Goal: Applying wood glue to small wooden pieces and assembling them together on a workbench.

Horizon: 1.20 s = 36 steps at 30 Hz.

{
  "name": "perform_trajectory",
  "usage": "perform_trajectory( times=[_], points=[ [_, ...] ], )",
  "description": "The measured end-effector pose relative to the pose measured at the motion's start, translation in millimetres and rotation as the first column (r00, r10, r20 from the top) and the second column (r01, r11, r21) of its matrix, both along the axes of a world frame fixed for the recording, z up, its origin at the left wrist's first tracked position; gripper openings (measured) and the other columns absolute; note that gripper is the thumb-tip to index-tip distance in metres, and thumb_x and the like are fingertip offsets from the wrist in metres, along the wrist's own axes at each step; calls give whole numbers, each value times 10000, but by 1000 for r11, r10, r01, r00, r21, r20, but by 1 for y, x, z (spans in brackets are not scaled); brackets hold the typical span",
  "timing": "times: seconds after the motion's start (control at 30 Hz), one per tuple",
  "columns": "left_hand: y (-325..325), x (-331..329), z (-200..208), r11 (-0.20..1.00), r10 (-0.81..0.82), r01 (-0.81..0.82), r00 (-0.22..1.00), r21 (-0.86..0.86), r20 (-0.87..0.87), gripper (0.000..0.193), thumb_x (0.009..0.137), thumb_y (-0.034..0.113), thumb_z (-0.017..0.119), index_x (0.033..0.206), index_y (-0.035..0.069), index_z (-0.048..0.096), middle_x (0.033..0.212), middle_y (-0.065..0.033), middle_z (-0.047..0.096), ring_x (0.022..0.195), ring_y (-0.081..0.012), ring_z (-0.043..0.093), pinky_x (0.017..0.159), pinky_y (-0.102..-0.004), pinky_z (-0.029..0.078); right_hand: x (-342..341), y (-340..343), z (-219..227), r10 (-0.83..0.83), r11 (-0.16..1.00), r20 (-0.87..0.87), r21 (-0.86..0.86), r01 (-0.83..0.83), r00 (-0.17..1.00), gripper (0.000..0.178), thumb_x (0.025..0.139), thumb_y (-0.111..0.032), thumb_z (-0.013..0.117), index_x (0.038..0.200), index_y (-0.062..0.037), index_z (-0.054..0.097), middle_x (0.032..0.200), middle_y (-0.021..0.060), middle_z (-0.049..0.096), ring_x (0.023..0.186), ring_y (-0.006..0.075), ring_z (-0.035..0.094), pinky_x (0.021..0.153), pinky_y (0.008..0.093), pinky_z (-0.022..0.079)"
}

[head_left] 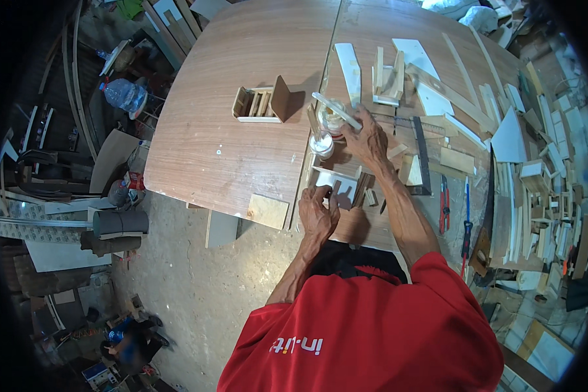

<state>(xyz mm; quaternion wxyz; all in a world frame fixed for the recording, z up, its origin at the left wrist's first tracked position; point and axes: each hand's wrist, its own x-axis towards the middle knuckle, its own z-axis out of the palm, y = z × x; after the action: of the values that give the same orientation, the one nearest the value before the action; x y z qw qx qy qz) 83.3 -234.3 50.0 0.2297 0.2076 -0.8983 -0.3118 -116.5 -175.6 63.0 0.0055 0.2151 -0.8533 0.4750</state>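
Note:
My left hand (320,212) grips the near left edge of a small white box-like wooden piece (343,185) at the table's front. My right hand (367,138) is closed on the near end of a pale flat stick (337,110). That stick slants across the top of a round tub (333,125) with yellowish contents, perhaps touching its rim; I cannot tell. Just in front of the tub stands a small white jar (321,146), with a wooden stick (313,121) upright by it. Small wood offcuts (370,197) lie right of the white piece.
A small wooden box with slats (261,104) stands left on the table (209,85). To the right lie a metal square (421,157), screwdrivers (467,228), a handsaw (482,248) and many wood strips. A flat wood piece (268,210) lies at the front edge.

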Motion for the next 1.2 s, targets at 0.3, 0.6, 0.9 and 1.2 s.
perform_trajectory(
  times=[0.3, 0.6, 0.9, 1.2],
  points=[
    [15, -10, -7, 998, -68, 68, 995, -5, 72, 116, 748, 114, 668, 807, 31, 612, 730, -121, 580, 677, -290, 560, 638, -411, 448, 11, 66, 7, -62, 985, 159, -151, 86, 985, 453, 862, -303, 601, 1213, -27, 529, 1027, 138, 617, 892, 257, 626, 768, 384, 498],
    [35, -24, -13, 998, -38, 42, 995, -48, 94, 111, 724, 113, 675, 745, 20, 616, 714, -139, 604, 697, -318, 586, 643, -431, 459, 49, 114, -20, 50, 998, 261, -56, -37, 964, 264, 873, -209, 586, 1043, -14, 640, 929, 172, 674, 835, 261, 668, 727, 353, 513],
    [39, -33, -15, 996, -4, 14, 993, -87, 116, 115, 700, 108, 679, 750, 19, 623, 710, -141, 603, 699, -323, 582, 644, -443, 459, 70, 110, -31, 110, 993, 360, -6, -115, 926, 268, 859, -148, 566, 1093, -36, 631, 910, 169, 681, 835, 298, 666, 787, 375, 513],
    [41, -32, -21, 998, -16, 29, 981, -62, 194, 133, 710, 124, 670, 798, 51, 602, 777, -94, 565, 788, -289, 548, 694, -429, 384, 75, 98, -32, 192, 981, 247, -69, -181, 950, 354, 835, -89, 555, 1186, -76, 599, 1073, 150, 642, 942, 302, 630, 848, 378, 498]
  ],
)
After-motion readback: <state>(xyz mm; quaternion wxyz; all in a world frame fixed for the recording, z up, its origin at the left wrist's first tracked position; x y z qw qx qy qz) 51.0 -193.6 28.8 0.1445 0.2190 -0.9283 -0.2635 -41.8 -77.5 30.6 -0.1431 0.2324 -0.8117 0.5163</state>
